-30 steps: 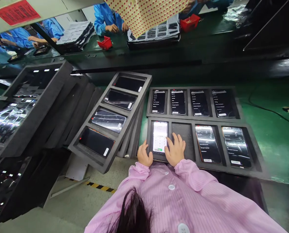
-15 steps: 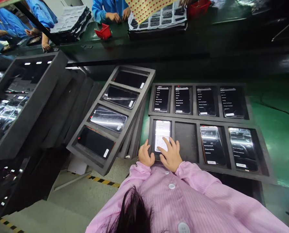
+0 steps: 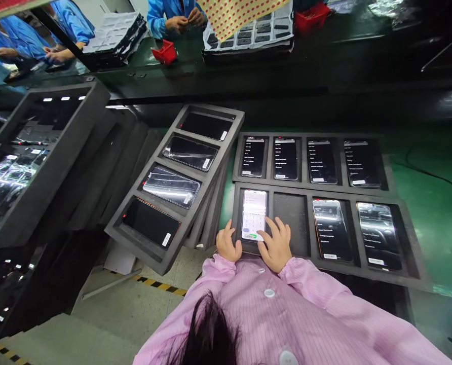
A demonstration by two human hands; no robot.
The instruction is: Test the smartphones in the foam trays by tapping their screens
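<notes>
A lit smartphone (image 3: 255,210) showing a white dial pad lies in the leftmost slot of the near foam tray (image 3: 291,188). My right hand (image 3: 277,244) is open beside its lower right corner, with spread fingers, the thumb and forefinger close to the screen. Whether a fingertip touches the glass I cannot tell. My left hand (image 3: 228,243) rests at the tray's left edge, fingers apart and holding nothing. In the same tray the second slot holds no phone. Two phones with dark menu screens, one orange-edged phone (image 3: 332,230) and another phone (image 3: 378,235), lie to the right.
Behind is a second foam tray (image 3: 304,157) of phones with text menus. A tilted tray (image 3: 211,177) tops a stack at left, beside larger black foam trays (image 3: 64,167). Across the green bench (image 3: 431,167) people in blue work near a red bin (image 3: 164,52) and a dotted yellow sheet (image 3: 245,15).
My right hand has moved right and slightly down, off the middle of the lit phone, uncovering its keypad and green button. My left hand has barely moved. Co-workers' hands across the bench shifted.
</notes>
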